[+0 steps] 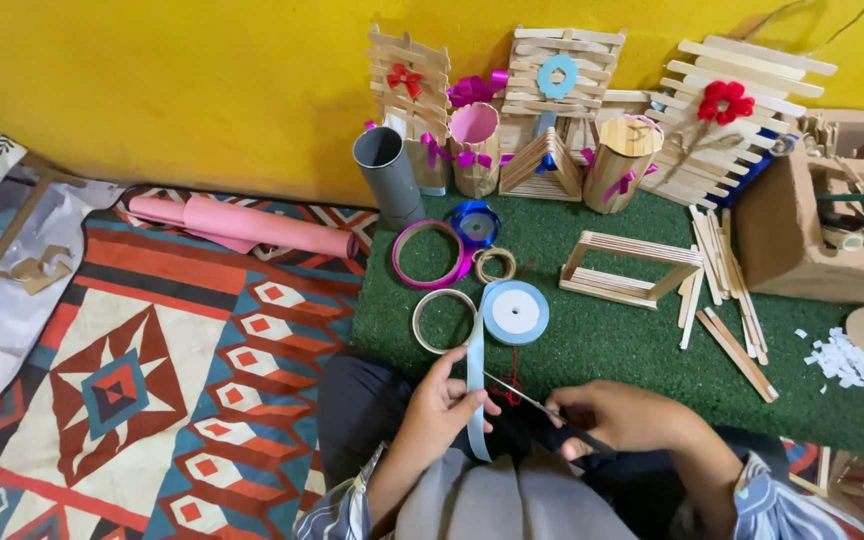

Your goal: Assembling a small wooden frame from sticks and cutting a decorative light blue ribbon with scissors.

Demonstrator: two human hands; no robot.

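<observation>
Head view
Left hand (440, 402): fingers pressed together, pinching the ribbon (476, 385) between thumb and fingertips.
Ribbon: light blue strip, long axis near upright in the picture; it runs from the spool (515, 311) just beyond the left hand, through the pinch, and its free end points down toward the person's lap.
Right hand (624, 417): closed round the dark handles of the scissors (537, 407).
Scissors: long axis slanted, tips pointing up-left toward the ribbon, just right of the left hand; whether the blades touch the ribbon, cannot tell.
Spool: lies flat on the green mat (602, 340), just above the left hand.
Rings (444, 320): empty tape rings beside the spool, farther from the hands.
Stick frame (628, 268): on the mat, well beyond the right hand.
Loose sticks (727, 300): up-right of the right hand.
Box (792, 235): far right of both hands.
</observation>
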